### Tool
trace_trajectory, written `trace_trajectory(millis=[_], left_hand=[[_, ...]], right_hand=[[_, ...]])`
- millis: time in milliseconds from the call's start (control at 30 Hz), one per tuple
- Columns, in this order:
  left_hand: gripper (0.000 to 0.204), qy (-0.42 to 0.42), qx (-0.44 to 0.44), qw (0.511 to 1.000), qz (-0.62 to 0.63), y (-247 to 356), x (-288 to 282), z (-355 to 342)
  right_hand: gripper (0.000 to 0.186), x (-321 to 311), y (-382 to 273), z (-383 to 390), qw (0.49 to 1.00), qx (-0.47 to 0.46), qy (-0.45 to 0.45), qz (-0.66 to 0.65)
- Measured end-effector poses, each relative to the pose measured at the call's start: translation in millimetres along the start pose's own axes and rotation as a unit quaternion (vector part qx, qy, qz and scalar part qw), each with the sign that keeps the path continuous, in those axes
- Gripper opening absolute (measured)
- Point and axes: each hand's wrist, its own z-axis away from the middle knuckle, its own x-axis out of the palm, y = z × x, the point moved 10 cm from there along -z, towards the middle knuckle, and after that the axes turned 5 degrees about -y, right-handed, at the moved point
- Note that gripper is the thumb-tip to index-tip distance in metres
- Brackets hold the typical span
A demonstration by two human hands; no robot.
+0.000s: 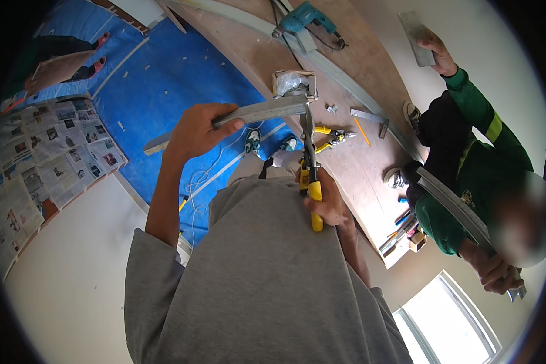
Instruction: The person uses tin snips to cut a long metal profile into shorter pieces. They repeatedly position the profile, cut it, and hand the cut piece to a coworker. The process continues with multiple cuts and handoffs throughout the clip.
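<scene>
My left hand is closed round a long grey metal channel, held level in front of me. One end of the channel sticks out to the left past my wrist. In my right hand is a pair of tin snips with yellow grips, pointing away from me. The blades meet the channel's right end; whether they bite into the metal, I cannot tell. A second pair of yellow-handled snips lies on the wooden board just beyond, beside a pencil and a try square.
A teal drill and a box with a plastic bag rest on the board. A co-worker in green crouches at right, holding metal pieces. Blue sheeting covers the floor; a white cord lies on it.
</scene>
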Motion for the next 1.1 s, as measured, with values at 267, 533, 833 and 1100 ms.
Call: trace_trajectory(millis=[267,533,833,1100], left_hand=[[0.058,-0.017,-0.019,1.0,0.016,-6.8,6.2,2.3],[0.057,0.002,-0.014,1.0,0.014,-3.8,6.6,4.5],[0.055,-0.007,-0.028,0.999,0.033,-14.9,14.2,7.3],[0.05,-0.02,-0.041,0.998,0.032,-14.6,10.6,11.2]], right_hand=[[0.07,-1.6,9.9,0.3,1.0,0.016,-0.006,0.013],[0.07,2.2,12.1,1.3,1.0,0.013,0.004,-0.009],[0.068,-1.6,13.2,2.6,1.0,0.018,-0.007,0.015],[0.064,2.7,7.3,2.6,0.999,0.027,-0.009,0.028]])
